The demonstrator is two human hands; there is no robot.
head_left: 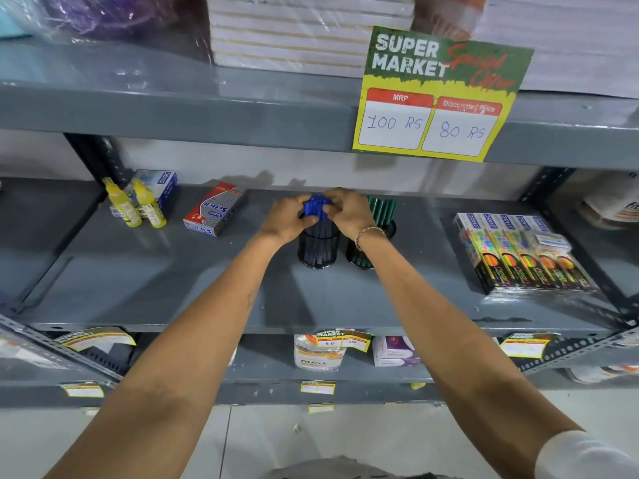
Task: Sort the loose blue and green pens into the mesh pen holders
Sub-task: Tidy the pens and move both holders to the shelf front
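A bundle of blue pens (316,205) stands upright in a black mesh holder (317,248) on the middle of the grey shelf (173,278). My left hand (287,217) and my right hand (347,210) both close around the blue caps at the top of the bundle. Just to the right, a second mesh holder (359,259) holds green pens (382,207); my right wrist covers part of it. No loose pens show on the shelf.
Two yellow bottles (138,207) and a red-and-grey box (214,209) sit at the left. Colourful pencil packs (522,252) lie at the right. A price sign (435,95) hangs from the shelf above. Lower shelves carry more goods.
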